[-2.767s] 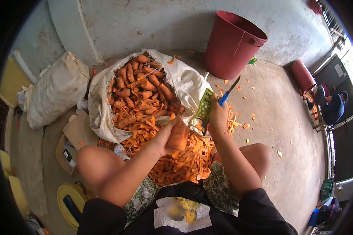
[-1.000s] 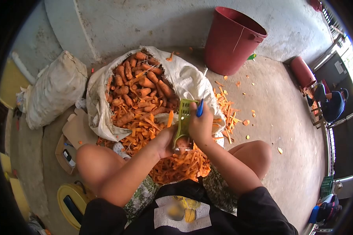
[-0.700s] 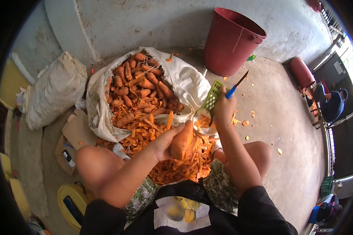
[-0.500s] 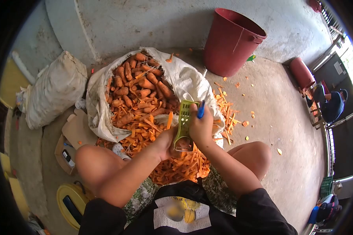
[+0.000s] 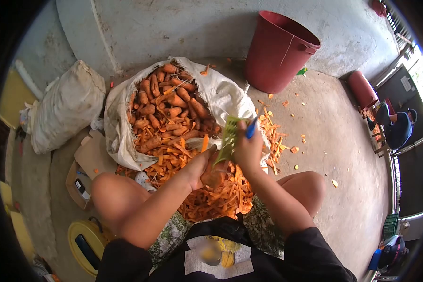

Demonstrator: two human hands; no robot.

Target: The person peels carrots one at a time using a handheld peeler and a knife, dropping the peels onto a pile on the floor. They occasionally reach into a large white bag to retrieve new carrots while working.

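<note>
My left hand (image 5: 199, 169) is wrapped round a carrot (image 5: 215, 176), held over a heap of orange peelings (image 5: 216, 202) between my legs. In my right hand (image 5: 248, 148) is a green peeler (image 5: 228, 136), blurred, slanting across the carrot's upper part. A blue-handled tool (image 5: 251, 128) also sticks up from that hand. Just beyond my hands, an open white sack (image 5: 120, 127) holds many unpeeled carrots (image 5: 174, 101), with peelings at its mouth.
A tall red bin (image 5: 279, 56) stands by the wall. At the left are a full white sack (image 5: 68, 110), a cardboard box (image 5: 96, 155) and a yellow container (image 5: 87, 244) with a phone on it. Two other people (image 5: 399, 129) are far right.
The green peeler has tilted and lifted a little to the right with my right hand, showing more of the carrot. My left hand keeps its hold.
</note>
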